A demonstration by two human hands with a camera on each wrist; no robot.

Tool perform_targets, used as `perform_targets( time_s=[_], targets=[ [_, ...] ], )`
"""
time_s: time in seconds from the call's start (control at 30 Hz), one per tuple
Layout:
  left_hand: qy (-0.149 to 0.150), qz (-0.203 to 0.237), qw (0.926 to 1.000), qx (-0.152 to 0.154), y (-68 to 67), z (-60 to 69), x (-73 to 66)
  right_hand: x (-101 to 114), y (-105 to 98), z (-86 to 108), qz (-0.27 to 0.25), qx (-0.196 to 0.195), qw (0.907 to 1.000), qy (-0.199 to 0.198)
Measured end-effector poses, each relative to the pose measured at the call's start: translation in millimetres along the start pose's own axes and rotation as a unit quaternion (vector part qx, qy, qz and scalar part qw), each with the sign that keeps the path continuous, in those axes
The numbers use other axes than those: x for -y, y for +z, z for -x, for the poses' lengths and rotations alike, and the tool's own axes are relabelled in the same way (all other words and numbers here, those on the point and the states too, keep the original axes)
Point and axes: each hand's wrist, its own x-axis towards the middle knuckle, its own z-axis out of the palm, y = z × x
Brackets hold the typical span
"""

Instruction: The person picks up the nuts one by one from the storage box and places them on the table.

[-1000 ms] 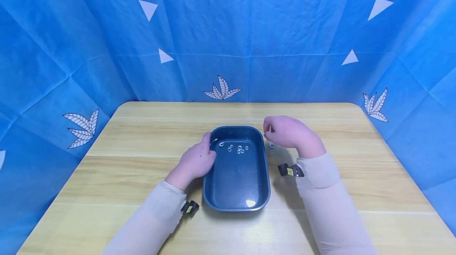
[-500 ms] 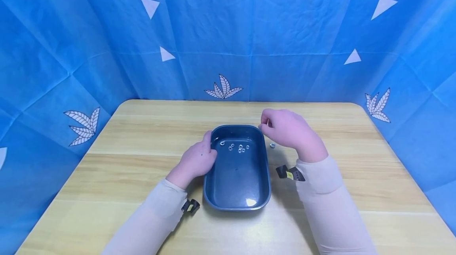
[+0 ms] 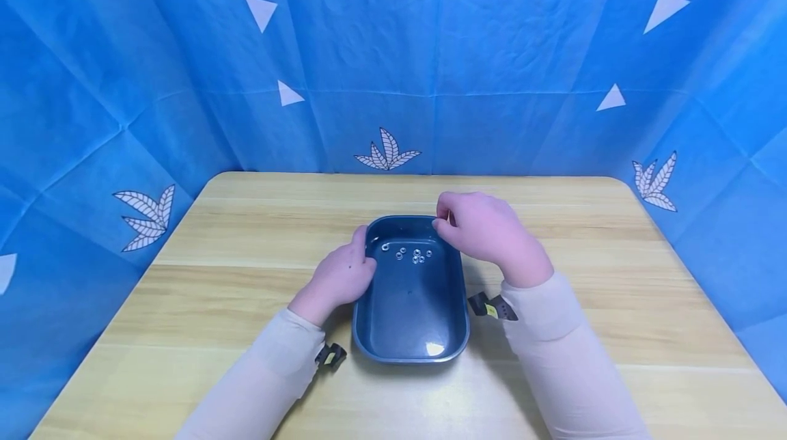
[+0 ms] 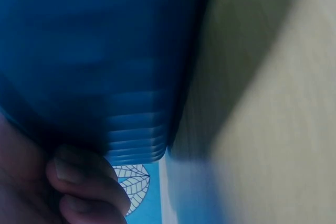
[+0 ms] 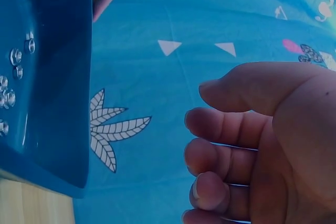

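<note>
My left hand (image 3: 339,279) grips the left rim of a deep dark-blue plastic tray (image 3: 410,320); its curled fingers (image 4: 84,174) show against the outer wall in the left wrist view. Several small shiny metal nuts (image 5: 17,56) lie on the tray floor toward the far end. Over the tray's far right corner, my right hand (image 3: 482,231) hovers with its thumb and forefinger drawn close together. In the right wrist view its fingers (image 5: 205,156) are bent, and whether a nut sits between the tips is hidden.
The tray stands on a light wood-grain table (image 3: 240,221). Behind the table and at both sides hangs a blue cloth (image 3: 492,50) with white triangles and leaf prints. A black strap is on each wrist.
My right hand has moved left, from beside the tray to over its far right corner. A loose nut seen on the table earlier is now out of sight. My left hand stays put.
</note>
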Motion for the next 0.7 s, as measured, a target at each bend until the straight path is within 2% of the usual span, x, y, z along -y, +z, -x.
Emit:
perform_targets(
  time_s=[0.7],
  targets=[
    [-0.001,0.001,1.0,-0.001,-0.2,1.1,-1.6,21,12,-9.1,-0.01,-0.025,0.9994,-0.024]
  ],
)
